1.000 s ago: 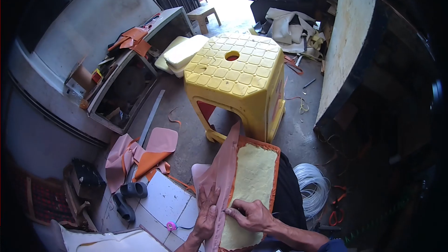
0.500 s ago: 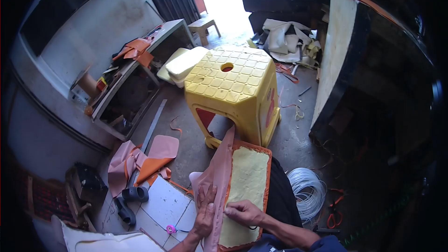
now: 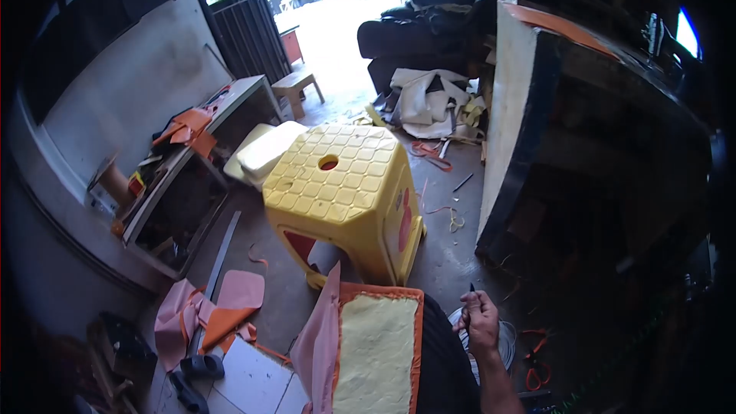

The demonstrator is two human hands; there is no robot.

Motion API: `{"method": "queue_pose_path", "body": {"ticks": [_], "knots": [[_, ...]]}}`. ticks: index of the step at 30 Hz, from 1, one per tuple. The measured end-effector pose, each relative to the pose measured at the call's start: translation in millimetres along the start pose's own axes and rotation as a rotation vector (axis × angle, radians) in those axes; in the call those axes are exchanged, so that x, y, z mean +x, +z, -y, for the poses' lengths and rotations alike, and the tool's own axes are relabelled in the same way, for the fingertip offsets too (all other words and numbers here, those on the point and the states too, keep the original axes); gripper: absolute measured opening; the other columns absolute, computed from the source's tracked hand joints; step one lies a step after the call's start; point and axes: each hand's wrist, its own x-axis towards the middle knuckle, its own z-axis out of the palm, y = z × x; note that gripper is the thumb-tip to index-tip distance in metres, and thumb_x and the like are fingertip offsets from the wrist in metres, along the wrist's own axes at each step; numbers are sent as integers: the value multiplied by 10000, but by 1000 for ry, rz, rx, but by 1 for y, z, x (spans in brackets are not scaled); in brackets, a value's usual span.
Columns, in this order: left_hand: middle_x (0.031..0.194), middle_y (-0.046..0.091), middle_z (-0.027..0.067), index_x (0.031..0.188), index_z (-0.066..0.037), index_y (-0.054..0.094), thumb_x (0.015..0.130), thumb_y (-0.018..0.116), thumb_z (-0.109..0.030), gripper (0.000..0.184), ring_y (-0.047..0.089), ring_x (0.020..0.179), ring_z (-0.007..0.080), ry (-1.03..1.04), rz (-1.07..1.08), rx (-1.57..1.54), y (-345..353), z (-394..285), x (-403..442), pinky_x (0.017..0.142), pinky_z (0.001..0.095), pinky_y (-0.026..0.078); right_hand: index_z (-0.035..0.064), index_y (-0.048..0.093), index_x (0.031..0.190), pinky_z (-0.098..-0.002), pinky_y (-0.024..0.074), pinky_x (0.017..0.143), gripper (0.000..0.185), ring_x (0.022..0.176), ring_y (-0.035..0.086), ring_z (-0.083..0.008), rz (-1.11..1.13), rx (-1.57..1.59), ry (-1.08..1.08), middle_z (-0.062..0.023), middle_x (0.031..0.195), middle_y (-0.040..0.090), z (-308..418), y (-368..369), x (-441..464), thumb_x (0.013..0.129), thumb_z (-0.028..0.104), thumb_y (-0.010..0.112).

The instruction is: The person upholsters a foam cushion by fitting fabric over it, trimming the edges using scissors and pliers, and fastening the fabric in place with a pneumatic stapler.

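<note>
My right hand (image 3: 481, 326) is raised at the right of my lap, above the coil of clear tubing or wire (image 3: 506, 343). Its fingers are closed round a thin dark tool (image 3: 471, 288), whose tip sticks up; its exact kind does not show. Across my dark-clothed leg lies a cushion-like panel with a pale yellow foam face (image 3: 377, 353) and an orange cover edge (image 3: 416, 337) folded round it. Pink sheet material (image 3: 316, 345) hangs along the panel's left side. My left hand is out of view.
A yellow plastic stool (image 3: 337, 184) stands just ahead. Orange-handled pliers or cutters (image 3: 537, 368) lie on the floor at right. Pink and orange scraps (image 3: 230, 310), dark sandals (image 3: 201, 366) and a long metal strip (image 3: 222, 253) are at left. A large upright panel (image 3: 514, 107) stands at right.
My right hand has moved off the foam to the right and up, with the dark tool now showing. My left hand has left the pink material and the view. The camera view has shifted.
</note>
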Motion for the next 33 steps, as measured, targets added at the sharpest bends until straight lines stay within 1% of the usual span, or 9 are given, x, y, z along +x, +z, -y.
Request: {"method": "queue_pose_path", "body": {"ticks": [2, 6, 8, 10, 12, 14, 22, 23, 33], "knots": [[1404, 506, 246, 1593, 2, 151, 705, 881, -61, 1152, 553, 1259, 383, -154, 74, -282, -19, -10, 10, 918, 432, 575, 45, 612, 1019, -280, 533, 539, 263, 555, 530, -73, 4, -128, -171, 6, 677, 511, 0, 11, 17, 1069, 298, 561], [1397, 557, 161, 1583, 3, 276, 707, 864, 1, 1055, 532, 1282, 267, 214, 261, 227, -105, -66, 32, 1027, 394, 511, 29, 628, 1035, -306, 583, 633, 347, 630, 647, -115, -21, -97, -298, -20, 691, 605, 13, 3, 16, 1030, 375, 601], [1375, 612, 151, 1526, 19, 392, 794, 848, -161, 881, 570, 1266, 270, 339, 465, 489, -150, -122, 56, 1098, 410, 452, 46, 648, 1114, -284, 550, 583, 362, 605, 636, -100, -56, -226, -342, -10, 675, 603, 8, -24, 11, 1036, 394, 588], [1499, 511, 206, 1607, -106, 300, 949, 701, -193, 776, 499, 1378, 317, 155, 864, 798, -188, -178, 102, 1173, 420, 359, 49, 644, 1143, -254, 499, 497, 334, 525, 551, -64, -92, -470, -168, 13, 652, 536, 18, -48, -4, 1058, 362, 565], [1420, 591, 191, 1610, -114, 289, 822, 851, -178, 971, 588, 1263, 255, -208, 1137, 812, -162, -232, 155, 1108, 374, 435, 43, 610, 1180, -242, 457, 431, 282, 469, 467, -45, -218, -536, -51, 28, 648, 467, 14, -61, -18, 1083, 294, 526], [1443, 571, 184, 1605, -127, 306, 827, 843, -192, 948, 579, 1260, 232, 37, 1437, 1046, -112, -248, 206, 1088, 349, 447, 19, 545, 1158, -257, 496, 433, 245, 483, 490, -61, -226, -513, -11, 19, 658, 458, -3, -82, -27, 1084, 249, 506], [1345, 635, 146, 1460, -150, 521, 608, 921, -214, 944, 614, 1226, 317, 109, 1564, 1475, 96, -242, 291, 1037, 416, 489, 76, 742, 1083, -302, 515, 581, 156, 606, 645, -136, 111, -807, -303, -86, 704, 664, 61, -10, -108, 981, 172, 674], [1339, 637, 152, 1454, -125, 523, 602, 922, -222, 946, 617, 1221, 323, 169, 1580, 1510, 107, -242, 292, 1038, 415, 490, 115, 758, 1096, -339, 522, 558, 175, 595, 653, -196, 171, -823, -530, -86, 731, 675, 45, -7, -107, 936, 178, 722], [1258, 678, 165, 1428, -65, 541, 611, 897, -218, 904, 654, 1153, 336, 208, 1534, 1551, 119, -240, 284, 1014, 410, 512, 294, 733, 1172, -319, 428, 372, 284, 469, 564, -149, 382, -1536, -620, -3, 647, 506, 57, 19, -124, 896, 363, 723]]}}
